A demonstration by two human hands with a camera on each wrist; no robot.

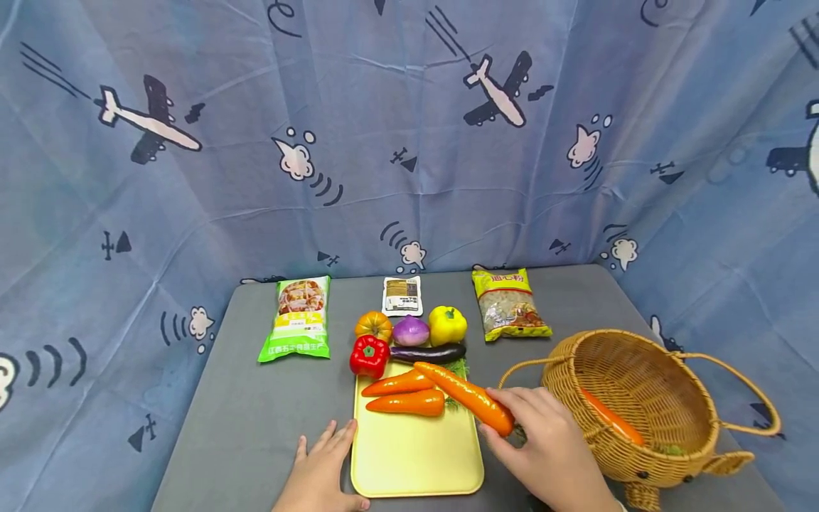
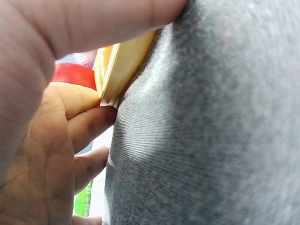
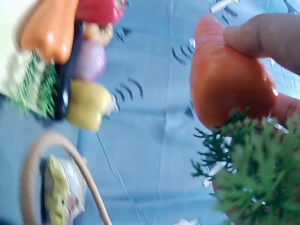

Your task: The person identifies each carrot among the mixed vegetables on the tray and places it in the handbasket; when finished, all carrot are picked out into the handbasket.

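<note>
My right hand (image 1: 553,448) grips an orange carrot (image 1: 463,395) by its thick end, its tip pointing over the yellow tray (image 1: 416,462). Green leafy tops (image 3: 262,173) hang from that carrot in the right wrist view. Two more carrots, a lower one (image 1: 409,403) and an upper one (image 1: 395,385), lie side by side on the tray. At the tray's left edge rests my left hand (image 1: 323,462), fingers spread and fairly straight, fingertips right at the rim. Across the tray's far end are a red bell pepper (image 1: 369,357) and a dark eggplant (image 1: 430,354).
Right of the tray stands a wicker basket (image 1: 563,380) with raised handles, another carrot (image 1: 611,416) inside. Beyond the eggplant sit a small pumpkin (image 1: 374,326), purple onion (image 1: 411,331) and yellow pepper (image 1: 448,326). Farther back lie a green bag (image 1: 297,320), white packet (image 1: 402,296) and yellow bag (image 1: 510,304).
</note>
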